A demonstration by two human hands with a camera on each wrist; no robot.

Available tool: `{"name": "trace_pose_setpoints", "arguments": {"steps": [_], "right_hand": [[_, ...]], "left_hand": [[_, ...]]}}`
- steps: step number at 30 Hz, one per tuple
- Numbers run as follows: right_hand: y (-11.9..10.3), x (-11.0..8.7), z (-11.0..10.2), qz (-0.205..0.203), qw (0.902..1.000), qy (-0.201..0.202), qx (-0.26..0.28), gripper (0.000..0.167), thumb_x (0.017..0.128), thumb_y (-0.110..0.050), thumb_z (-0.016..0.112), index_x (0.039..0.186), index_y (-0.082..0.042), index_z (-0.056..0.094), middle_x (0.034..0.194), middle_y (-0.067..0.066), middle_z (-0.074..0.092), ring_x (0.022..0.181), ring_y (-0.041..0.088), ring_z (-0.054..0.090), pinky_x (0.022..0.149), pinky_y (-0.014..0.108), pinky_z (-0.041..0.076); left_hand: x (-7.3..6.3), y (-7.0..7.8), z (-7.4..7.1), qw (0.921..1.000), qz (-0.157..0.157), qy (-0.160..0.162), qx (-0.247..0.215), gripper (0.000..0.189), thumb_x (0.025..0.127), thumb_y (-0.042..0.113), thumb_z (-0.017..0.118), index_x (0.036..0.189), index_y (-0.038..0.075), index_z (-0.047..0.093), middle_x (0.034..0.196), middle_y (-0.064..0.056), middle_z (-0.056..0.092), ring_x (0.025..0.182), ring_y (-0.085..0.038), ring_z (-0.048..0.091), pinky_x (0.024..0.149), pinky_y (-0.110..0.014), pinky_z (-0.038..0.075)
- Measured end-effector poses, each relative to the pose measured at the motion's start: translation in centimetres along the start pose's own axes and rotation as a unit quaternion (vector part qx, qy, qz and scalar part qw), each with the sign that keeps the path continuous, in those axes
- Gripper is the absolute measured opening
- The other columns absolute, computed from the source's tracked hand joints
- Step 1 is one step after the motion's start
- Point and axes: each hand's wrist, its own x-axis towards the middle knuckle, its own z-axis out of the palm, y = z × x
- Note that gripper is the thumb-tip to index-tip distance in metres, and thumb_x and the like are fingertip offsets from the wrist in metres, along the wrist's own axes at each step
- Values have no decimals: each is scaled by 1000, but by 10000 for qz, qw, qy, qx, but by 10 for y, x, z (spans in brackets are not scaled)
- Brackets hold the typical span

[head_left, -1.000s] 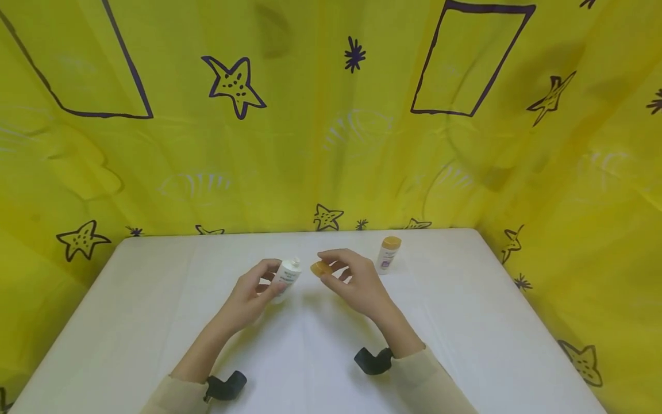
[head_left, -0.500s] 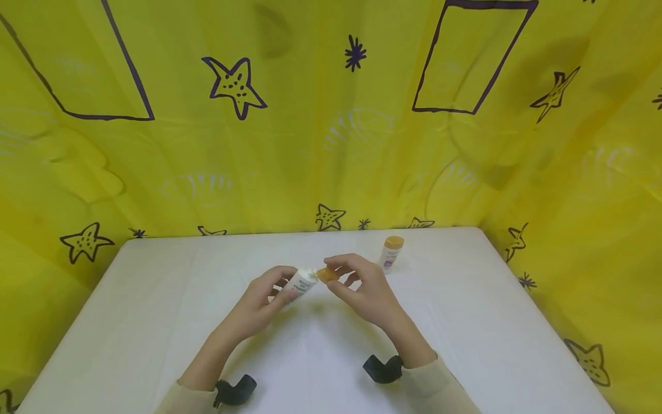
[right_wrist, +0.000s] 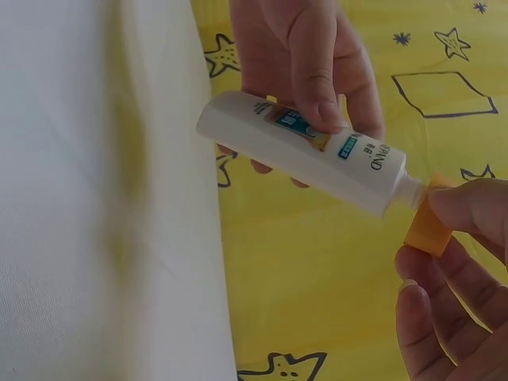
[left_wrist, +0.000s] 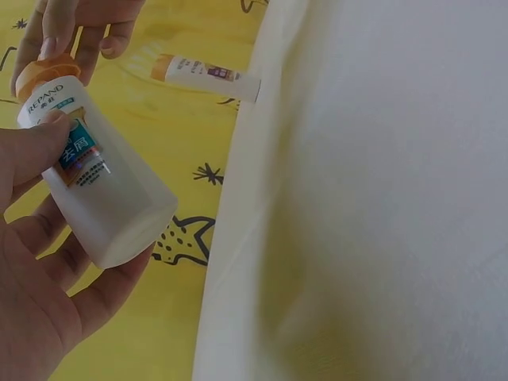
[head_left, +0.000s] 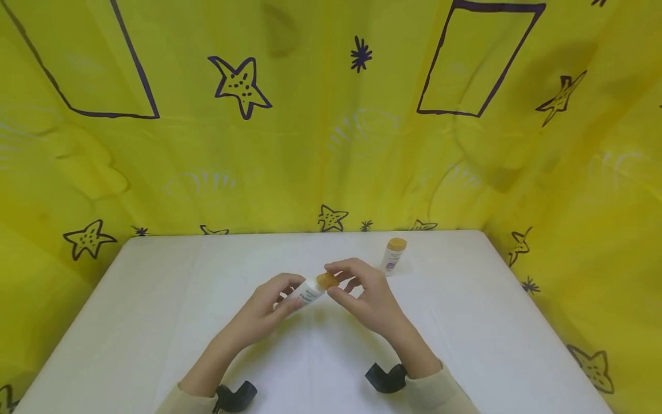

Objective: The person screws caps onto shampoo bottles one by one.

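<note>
My left hand grips a white shampoo bottle with a teal label, tilted with its neck toward the right. Between the thumb and fingers of my right hand is an orange cap, held at the mouth of that bottle. The right wrist view shows part of the white neck bare beside the cap, so the cap sits at the neck's end, not down on the shoulder. Both hands are above the white table.
A second white bottle with an orange cap and purple label stands upright on the table, behind my right hand. A yellow curtain with dark star drawings hangs along the table's back and sides.
The bottle in my left hand has moved right and tilted further over. The cap in my right hand was apart from the neck and now meets it.
</note>
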Motion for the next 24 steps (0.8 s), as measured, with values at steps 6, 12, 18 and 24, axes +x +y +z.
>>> {"name": "trace_pose_setpoints", "arguments": {"steps": [6,12,18,24], "right_hand": [[-2,0,3,-76,10000,-47,-23,31,86,-7,77,116,-10,68,113,2,71,93,14,69,68,26,58],[-2,-2,5,-52,9999,-86,-25,32,86,-8,78,116,-10,68,113,1,71,91,13,69,67,26,58],[0,-3,5,41,9999,-151,17,30,87,-12,78,114,-14,67,111,-2,70,89,11,70,67,26,58],[2,-4,5,-137,9996,-210,145,37,83,0,78,115,-13,67,116,3,68,86,18,72,68,28,59]], "left_hand": [[-1,0,3,10000,3,-70,26,27,100,19,62,126,19,57,112,6,65,94,-14,61,79,-32,56],[-1,0,5,10000,15,-82,47,26,99,20,62,125,20,58,113,7,64,94,-16,62,80,-30,55],[-2,0,5,9999,-21,-30,126,27,99,20,63,125,20,58,114,7,64,95,-13,61,80,-29,55],[-1,0,4,9998,-32,11,208,28,98,19,64,126,20,57,115,7,64,96,-11,60,80,-29,55]]}}
